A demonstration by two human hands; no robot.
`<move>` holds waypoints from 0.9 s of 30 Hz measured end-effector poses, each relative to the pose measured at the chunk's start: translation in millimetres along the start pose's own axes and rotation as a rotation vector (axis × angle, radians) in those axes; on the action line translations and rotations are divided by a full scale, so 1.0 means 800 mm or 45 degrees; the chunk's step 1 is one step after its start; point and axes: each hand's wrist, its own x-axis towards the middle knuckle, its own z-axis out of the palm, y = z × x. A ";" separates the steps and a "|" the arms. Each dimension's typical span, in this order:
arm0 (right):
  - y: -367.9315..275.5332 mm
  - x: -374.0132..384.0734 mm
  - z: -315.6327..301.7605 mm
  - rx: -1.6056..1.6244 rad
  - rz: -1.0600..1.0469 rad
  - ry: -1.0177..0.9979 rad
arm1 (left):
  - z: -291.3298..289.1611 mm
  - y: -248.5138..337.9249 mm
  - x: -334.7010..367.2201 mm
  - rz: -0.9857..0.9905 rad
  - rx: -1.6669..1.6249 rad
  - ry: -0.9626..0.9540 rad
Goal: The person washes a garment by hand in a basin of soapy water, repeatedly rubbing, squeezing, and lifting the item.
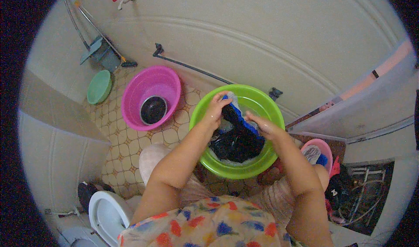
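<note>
As our left hand [215,110] and right hand [263,125] grasp its blue edging [239,114], the crumpled black garment [238,145] sags below them toward the round, glossy green basin's [235,172] near rim.

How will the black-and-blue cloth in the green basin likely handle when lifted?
The cloth is likely floppy, bunching where the left hand and right hand grip it. Its wet sheen suggests it may be heavy for its size and slippery.

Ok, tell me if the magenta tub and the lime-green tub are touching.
Apart. The head view shows a strip of tiled floor between the rims of the magenta tub and the lime-green tub.
</note>
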 end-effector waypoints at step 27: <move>-0.015 0.059 -0.011 -0.787 -0.816 0.777 | -0.023 -0.056 0.028 0.304 0.958 0.193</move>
